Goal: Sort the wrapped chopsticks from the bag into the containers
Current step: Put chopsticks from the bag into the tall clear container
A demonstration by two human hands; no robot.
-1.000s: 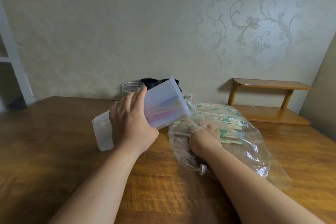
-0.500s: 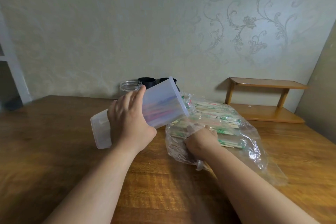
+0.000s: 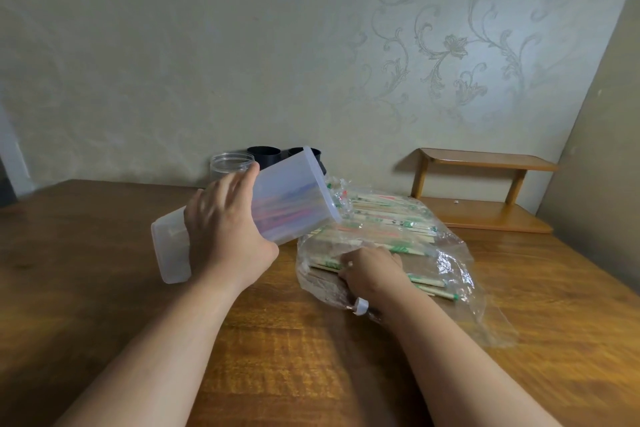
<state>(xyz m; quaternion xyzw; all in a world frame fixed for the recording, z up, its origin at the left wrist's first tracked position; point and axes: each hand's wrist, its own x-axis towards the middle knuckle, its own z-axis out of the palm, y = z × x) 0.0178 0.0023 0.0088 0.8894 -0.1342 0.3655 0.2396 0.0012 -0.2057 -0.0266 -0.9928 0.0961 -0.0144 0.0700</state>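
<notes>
1. my left hand (image 3: 225, 229) is wrapped around the frosted container (image 3: 277, 204), fingers over the top side and thumb underneath, holding it tipped on its side above the table (image 3: 104, 288); its open mouth points right, toward the bag (image 3: 443, 260), just as it did a second ago
2. what has changed is my right hand (image 3: 370, 270): it has gone a little deeper into the clear bag and now lies low among the wrapped chopsticks (image 3: 388, 232), fingers curled down onto the nearest green-printed ones; whether it has closed on any of them i cannot tell, the plastic blurs that
3. the chopsticks all lie inside the bag on the table, just right of the container mouth, the far ones almost touching its rim
4. pink and blue shapes show through the container wall, so i judge some pieces are already in it
5. i read this as the picking step of another round: take a few, slide them into the tilted mouth
6. the clear jar (image 3: 231, 165) and two black cups (image 3: 264, 153) stand by the wall behind, away from both hands
7. risk as i see it: the loose plastic may drag along with the hand
</notes>
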